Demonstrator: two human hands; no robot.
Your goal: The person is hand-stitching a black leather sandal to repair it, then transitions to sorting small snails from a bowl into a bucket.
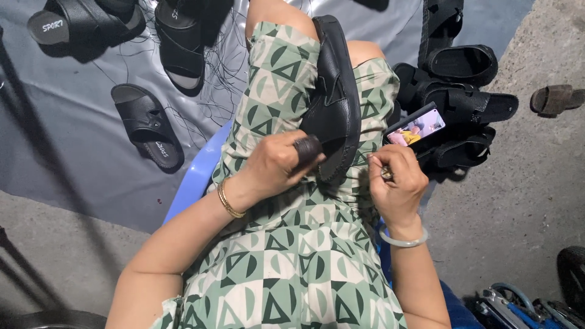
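A black sandal (pixel 334 91) lies lengthwise between my knees on my green patterned lap. My left hand (pixel 277 163) grips its near end; a dark guard covers one finger. My right hand (pixel 396 180) is closed just right of the sandal, pinching a small metallic thing, too small to tell what it is. A gold bangle sits on my left wrist and a pale green bangle on my right.
A phone (pixel 416 127) with a lit screen leans on a pile of black sandals (pixel 463 103) at the right. More black sandals (pixel 148 125) and loose threads lie on a grey sheet (pixel 61 152) at the left. I sit on a blue stool (pixel 195 176); a brown sandal (pixel 556 99) lies on concrete.
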